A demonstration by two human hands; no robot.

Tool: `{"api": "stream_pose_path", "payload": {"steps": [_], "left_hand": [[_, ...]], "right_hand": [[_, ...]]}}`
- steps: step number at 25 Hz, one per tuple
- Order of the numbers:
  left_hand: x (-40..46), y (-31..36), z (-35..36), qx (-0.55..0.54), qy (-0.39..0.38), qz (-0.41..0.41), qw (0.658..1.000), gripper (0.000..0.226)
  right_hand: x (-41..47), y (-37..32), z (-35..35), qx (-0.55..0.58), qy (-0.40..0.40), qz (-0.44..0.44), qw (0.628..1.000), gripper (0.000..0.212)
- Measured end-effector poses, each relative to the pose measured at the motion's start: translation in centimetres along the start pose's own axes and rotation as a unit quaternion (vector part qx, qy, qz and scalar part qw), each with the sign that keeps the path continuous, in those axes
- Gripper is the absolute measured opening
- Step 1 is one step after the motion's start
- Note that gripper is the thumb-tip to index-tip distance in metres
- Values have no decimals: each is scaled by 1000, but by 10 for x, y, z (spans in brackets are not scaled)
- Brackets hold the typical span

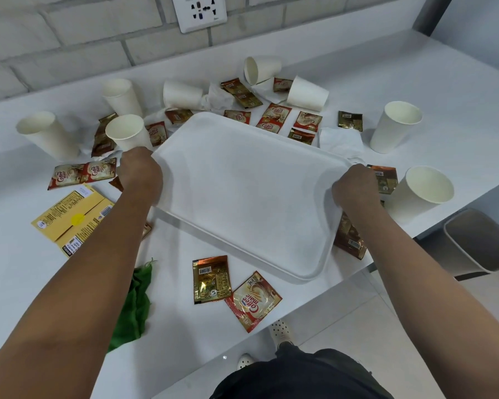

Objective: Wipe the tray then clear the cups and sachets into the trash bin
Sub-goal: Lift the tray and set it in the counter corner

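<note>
A white plastic tray (242, 191) lies at an angle in the middle of the white counter, nothing on it. My left hand (140, 172) grips its left rim and my right hand (355, 187) grips its right rim. Several white paper cups stand or lie around it, among them one (128, 132) just behind my left hand and one (421, 194) beside my right hand. Several coffee and creamer sachets are scattered about, including a gold one (211, 279) and a Coffee mate one (252, 300) near the front edge. A green cloth (134, 303) lies partly under my left forearm.
A grey trash bin (481, 240) stands on the floor right of the counter. A flattened yellow carton (69, 217) lies at the left. Crumpled white napkins (340, 142) lie behind the tray. The counter's front edge (314, 296) runs diagonally near my legs.
</note>
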State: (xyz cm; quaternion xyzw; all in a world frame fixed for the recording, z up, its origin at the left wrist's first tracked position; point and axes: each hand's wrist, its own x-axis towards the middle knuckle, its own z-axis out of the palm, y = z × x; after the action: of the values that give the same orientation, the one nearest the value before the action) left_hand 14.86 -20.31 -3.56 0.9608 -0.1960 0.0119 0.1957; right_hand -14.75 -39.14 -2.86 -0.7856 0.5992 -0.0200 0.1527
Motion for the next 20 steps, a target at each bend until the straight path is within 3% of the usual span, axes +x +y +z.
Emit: {"api": "stream_pose_path", "payload": {"steps": [2, 4, 6, 14, 20], "left_hand": [[-2, 3, -7, -13, 19, 0, 1000, 33], [-6, 7, -16, -23, 35, 0, 999, 33], [-10, 11, -27, -28, 45, 4, 999, 33], [-15, -4, -57, -31, 28, 18, 999, 33], [-39, -20, -77, -128, 31, 7, 991, 34]], "right_hand": [[-2, -1, -5, 25, 14, -5, 1000, 22], [-2, -1, -8, 79, 25, 22, 996, 8], [0, -3, -12, 114, 44, 51, 991, 27], [-7, -16, -37, 118, 108, 2, 987, 34], [-21, -24, -50, 195, 149, -43, 968, 32]]}}
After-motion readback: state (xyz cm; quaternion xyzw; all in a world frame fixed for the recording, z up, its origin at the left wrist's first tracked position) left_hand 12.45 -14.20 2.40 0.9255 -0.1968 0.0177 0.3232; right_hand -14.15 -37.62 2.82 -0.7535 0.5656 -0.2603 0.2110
